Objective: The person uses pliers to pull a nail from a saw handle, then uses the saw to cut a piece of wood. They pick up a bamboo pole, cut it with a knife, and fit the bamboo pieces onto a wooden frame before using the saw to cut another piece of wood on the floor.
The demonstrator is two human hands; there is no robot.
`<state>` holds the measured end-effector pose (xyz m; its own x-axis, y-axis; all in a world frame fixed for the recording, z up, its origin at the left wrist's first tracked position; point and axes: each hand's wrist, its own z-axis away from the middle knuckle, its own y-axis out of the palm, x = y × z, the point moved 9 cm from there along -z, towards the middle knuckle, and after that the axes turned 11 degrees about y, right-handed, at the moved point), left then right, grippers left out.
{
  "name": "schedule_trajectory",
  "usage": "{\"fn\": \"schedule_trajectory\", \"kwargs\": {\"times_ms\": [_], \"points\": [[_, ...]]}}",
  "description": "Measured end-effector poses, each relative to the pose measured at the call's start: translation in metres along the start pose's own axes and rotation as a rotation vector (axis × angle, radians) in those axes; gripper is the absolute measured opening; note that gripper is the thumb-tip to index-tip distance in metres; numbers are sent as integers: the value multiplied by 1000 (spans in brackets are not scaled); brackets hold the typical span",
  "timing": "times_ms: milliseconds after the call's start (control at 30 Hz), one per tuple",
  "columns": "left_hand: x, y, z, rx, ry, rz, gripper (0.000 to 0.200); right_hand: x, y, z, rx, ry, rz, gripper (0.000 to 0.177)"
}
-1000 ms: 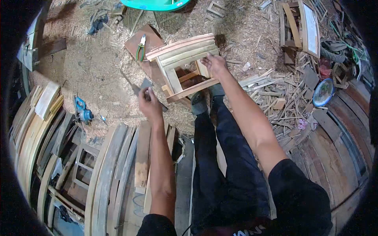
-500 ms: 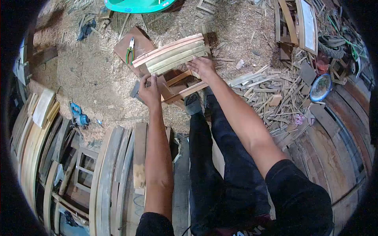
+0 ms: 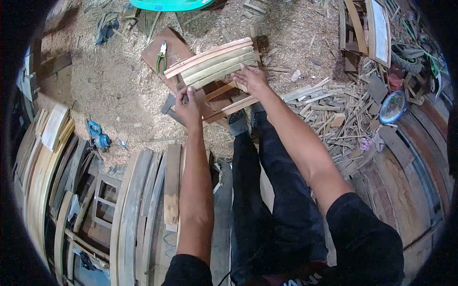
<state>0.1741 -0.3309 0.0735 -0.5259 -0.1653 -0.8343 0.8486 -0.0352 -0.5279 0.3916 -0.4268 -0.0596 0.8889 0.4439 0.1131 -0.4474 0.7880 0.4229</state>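
Note:
Several pale wooden slats [image 3: 217,63] lie side by side on a wooden frame [image 3: 232,107] in front of me. At the slats' near left corner is my left hand [image 3: 188,102], its thumb and fingers curled near the slat end; whether something small is between them is hidden. My right hand [image 3: 251,79] rests its spread fingertips on the near edge of the slats at the right. Pliers with green handles [image 3: 162,57] lie on a brown board [image 3: 151,53] beyond the slats.
A blue power tool [image 3: 98,137] sits on the sawdust floor at left. Long planks [image 3: 128,214] fill the lower left. Wood scraps [image 3: 329,107] are piled at right near a blue-rimmed basin [image 3: 392,107]. A green tub [image 3: 171,4] is at the top.
The whole view has shifted slightly, moving most things a little to the right. My left hand's fingers have drawn closer together by the slat ends. My right hand stays at the slats' near edge.

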Motion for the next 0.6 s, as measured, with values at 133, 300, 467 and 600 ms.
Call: {"fn": "schedule_trajectory", "kwargs": {"times_ms": [133, 300, 467, 600], "points": [[0, -4, 0, 41, 36, -43, 13, -1, 3, 0, -7, -5, 6, 27], [3, -4, 1, 47, 65, -18, 14, 1, 8, 7, -24, -20, 31, 27], [3, -5, 1, 52, 50, 38, 14, 0, 8, 8, -27, -13, 57, 29], [5, -8, -1, 21, 88, -8, 14, 1, 10, 6, 8, -14, 60, 29]]}}
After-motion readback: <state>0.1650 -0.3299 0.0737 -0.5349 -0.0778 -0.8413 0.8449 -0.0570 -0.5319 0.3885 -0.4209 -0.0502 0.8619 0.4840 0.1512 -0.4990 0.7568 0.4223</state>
